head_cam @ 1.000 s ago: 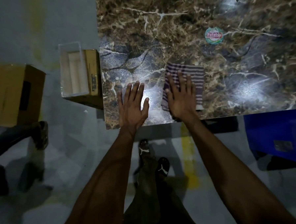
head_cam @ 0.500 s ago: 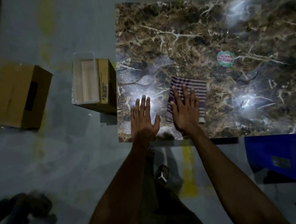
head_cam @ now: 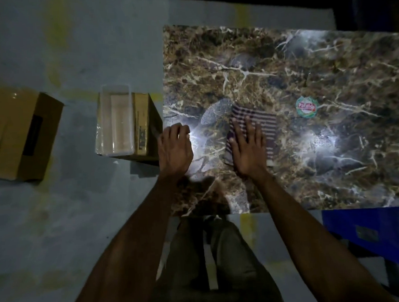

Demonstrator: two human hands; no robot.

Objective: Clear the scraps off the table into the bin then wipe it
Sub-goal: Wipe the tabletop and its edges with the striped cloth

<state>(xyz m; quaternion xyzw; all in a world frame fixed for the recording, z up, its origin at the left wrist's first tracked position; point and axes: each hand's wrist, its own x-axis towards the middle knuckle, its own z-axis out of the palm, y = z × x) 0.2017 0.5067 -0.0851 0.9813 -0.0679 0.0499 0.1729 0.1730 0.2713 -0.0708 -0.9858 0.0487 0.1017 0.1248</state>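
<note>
Since earlier frame, left hand [head_cam: 175,149] slid to table [head_cam: 333,167] left edge, fingers curled; right hand [head_cam: 248,146] flat, spread on cloth [head_cam: 265,124], frame centre; bin [head_cam: 115,125] left. Risk: sticker [head_cam: 306,107] missed

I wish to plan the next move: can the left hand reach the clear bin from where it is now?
Probably yes: the left hand rests at the table's left edge, and the bin stands just beside, nothing between.

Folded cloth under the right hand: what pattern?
Dark purple and pale stripes on the folded cloth, seen in the head view.
</note>
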